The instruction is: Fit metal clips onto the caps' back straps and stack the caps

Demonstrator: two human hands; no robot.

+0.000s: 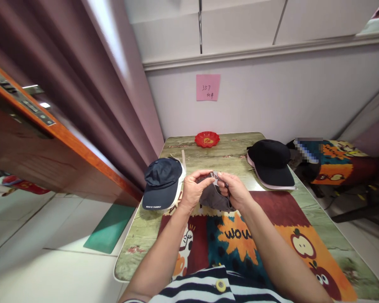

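Observation:
Above the middle of the table I hold a dark grey cap (212, 198). My left hand (194, 188) is closed on one side of its strap, near a small metal buckle (212, 174). On the other side, my right hand (235, 190) pinches the strap (216, 181) between thumb and fingers. The cap's body hangs below and between my hands, partly covered by them. Left of my hands sits a navy cap (162, 179) stacked on a white one (179, 185). A black cap (270, 155) rests at the right, over a pale pink one (268, 185).
A red scalloped dish (207, 139) stands at the table's (139, 256) back edge. A colourful mat (236, 235) lies in front of me. At left are an open wooden door (66, 139) and a curtain (120, 84). A stool (337, 164) stands at right.

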